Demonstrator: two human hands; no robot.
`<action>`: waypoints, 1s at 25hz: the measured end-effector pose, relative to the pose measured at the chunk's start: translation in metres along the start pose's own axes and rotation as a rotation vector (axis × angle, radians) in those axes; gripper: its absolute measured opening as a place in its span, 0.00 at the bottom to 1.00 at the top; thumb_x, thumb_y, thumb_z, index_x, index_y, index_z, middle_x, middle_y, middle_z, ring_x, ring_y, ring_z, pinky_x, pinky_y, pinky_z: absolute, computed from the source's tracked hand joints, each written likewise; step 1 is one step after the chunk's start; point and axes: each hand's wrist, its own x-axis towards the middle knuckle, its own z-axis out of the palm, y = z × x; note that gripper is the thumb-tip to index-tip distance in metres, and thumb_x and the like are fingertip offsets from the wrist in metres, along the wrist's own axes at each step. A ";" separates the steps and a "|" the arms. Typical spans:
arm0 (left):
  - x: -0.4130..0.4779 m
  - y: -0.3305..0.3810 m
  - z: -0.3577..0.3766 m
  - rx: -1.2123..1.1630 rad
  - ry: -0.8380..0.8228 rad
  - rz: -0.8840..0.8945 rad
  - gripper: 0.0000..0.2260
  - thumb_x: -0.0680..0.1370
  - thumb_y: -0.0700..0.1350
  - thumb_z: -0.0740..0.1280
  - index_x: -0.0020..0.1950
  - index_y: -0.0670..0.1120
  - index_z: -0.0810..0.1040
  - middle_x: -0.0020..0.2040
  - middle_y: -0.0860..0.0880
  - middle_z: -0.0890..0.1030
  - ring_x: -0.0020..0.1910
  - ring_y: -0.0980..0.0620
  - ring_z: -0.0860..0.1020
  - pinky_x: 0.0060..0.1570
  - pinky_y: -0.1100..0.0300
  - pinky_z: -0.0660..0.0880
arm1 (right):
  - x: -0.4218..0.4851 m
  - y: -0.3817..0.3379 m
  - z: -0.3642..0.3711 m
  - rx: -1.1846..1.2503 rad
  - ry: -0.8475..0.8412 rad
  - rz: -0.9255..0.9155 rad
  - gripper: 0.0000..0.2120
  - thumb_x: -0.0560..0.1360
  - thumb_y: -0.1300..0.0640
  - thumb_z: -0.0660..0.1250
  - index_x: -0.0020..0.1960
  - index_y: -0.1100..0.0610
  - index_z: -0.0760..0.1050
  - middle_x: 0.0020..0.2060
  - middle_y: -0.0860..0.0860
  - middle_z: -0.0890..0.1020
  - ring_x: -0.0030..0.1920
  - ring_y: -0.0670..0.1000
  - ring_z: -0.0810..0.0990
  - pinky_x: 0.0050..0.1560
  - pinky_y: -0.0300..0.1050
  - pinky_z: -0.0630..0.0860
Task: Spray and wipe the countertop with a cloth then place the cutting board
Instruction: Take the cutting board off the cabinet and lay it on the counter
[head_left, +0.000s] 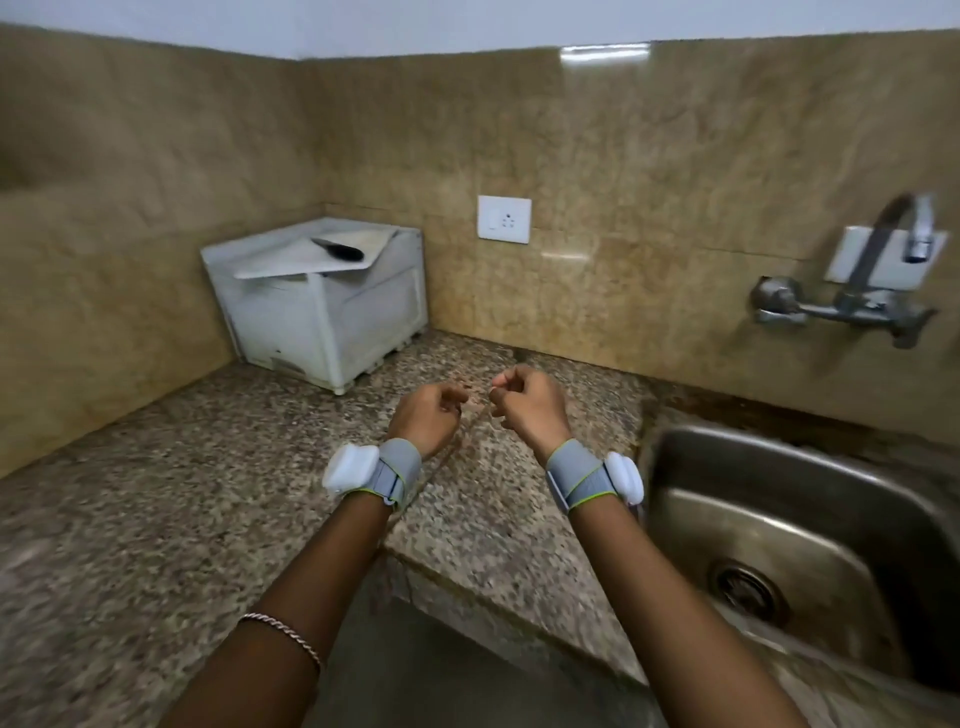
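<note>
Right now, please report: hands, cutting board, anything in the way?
Left hand and right hand above countertop, fingers curled, nothing seen held. Cutting board on white box, corner. Knife lies on board. No cloth or spray in view.

Dim, soft indoor light; glare streaks the wall tiles (605, 52), motion blur throughout, wide-angle bending at edges.

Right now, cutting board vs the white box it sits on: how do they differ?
The cutting board is a thin slab; the white box is a deep body. The cutting board lies skewed on top, overhanging the white box's front edge; the white box stands on the countertop in the corner. The cutting board carries a knife; the white box carries the board. Both are whitish.
</note>
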 end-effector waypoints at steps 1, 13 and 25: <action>0.011 -0.003 -0.008 -0.011 0.017 -0.009 0.12 0.77 0.36 0.61 0.57 0.45 0.79 0.57 0.44 0.81 0.56 0.45 0.78 0.56 0.52 0.76 | 0.013 -0.007 0.009 -0.001 -0.021 -0.024 0.11 0.70 0.63 0.64 0.33 0.49 0.70 0.38 0.54 0.79 0.47 0.61 0.81 0.49 0.56 0.77; 0.136 -0.091 -0.140 -0.509 0.258 -0.268 0.11 0.78 0.33 0.58 0.57 0.40 0.75 0.44 0.46 0.79 0.41 0.49 0.77 0.38 0.58 0.71 | 0.184 -0.116 0.148 -0.149 -0.177 -0.392 0.05 0.72 0.64 0.63 0.47 0.58 0.75 0.46 0.56 0.80 0.52 0.58 0.77 0.47 0.43 0.69; 0.246 -0.140 -0.191 -0.932 0.315 -0.455 0.06 0.80 0.40 0.60 0.56 0.42 0.72 0.54 0.43 0.78 0.53 0.44 0.77 0.55 0.49 0.75 | 0.302 -0.138 0.243 -0.614 -0.192 -0.419 0.20 0.75 0.62 0.58 0.66 0.57 0.71 0.63 0.60 0.66 0.63 0.64 0.64 0.60 0.53 0.67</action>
